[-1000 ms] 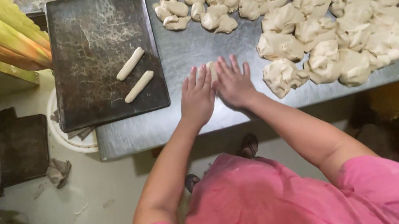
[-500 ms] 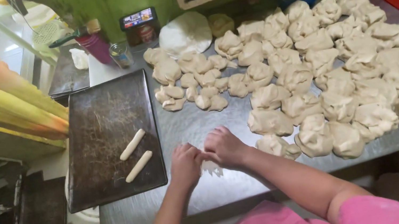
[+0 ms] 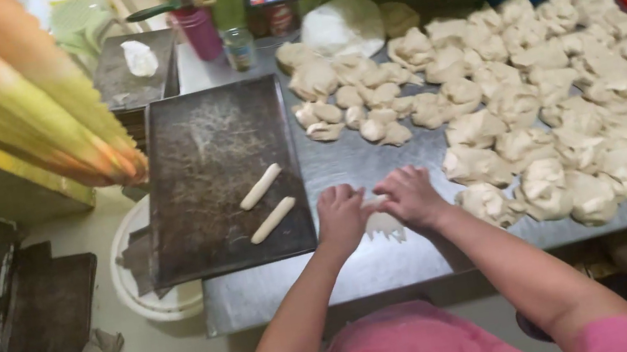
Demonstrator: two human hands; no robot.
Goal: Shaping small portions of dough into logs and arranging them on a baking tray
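While both sets of fingers (image 3: 351,195) lie curled and close together over a small dough piece (image 3: 380,220), neither hand is clamped on it; they press down flat, palms doing the work. Left hand (image 3: 340,218) and right hand (image 3: 412,198) sit side by side, nearly touching, w/ the dough mostly hidden under and between them at the front edge of the steel surface (image 3: 345,162), just right of the tray.

My read: this is the rolling step, and to do it well the pressure should be even across both palms, light enough not to flatten the piece, w/ hands spreading outward so the stick thins evenly end to end. Can't tell how long the piece is yet, since only a pale bit shows below the hands.

Just left of the left hand lies the dark baking tray (image 3: 195,179), carrying two finished dough sticks (image 3: 260,186), lying roughly parallel, slightly apart, near its right side. They give a fair gauge for length & thickness, I'd say.

Right of the hands, a big spread of rough dough lumps (image 3: 557,110) covers the surface, the nearest ones just beside the right wrist. Further back: a pink cup (image 3: 201,32), a small jar (image 3: 238,47), a pale dough mound (image 3: 344,27).
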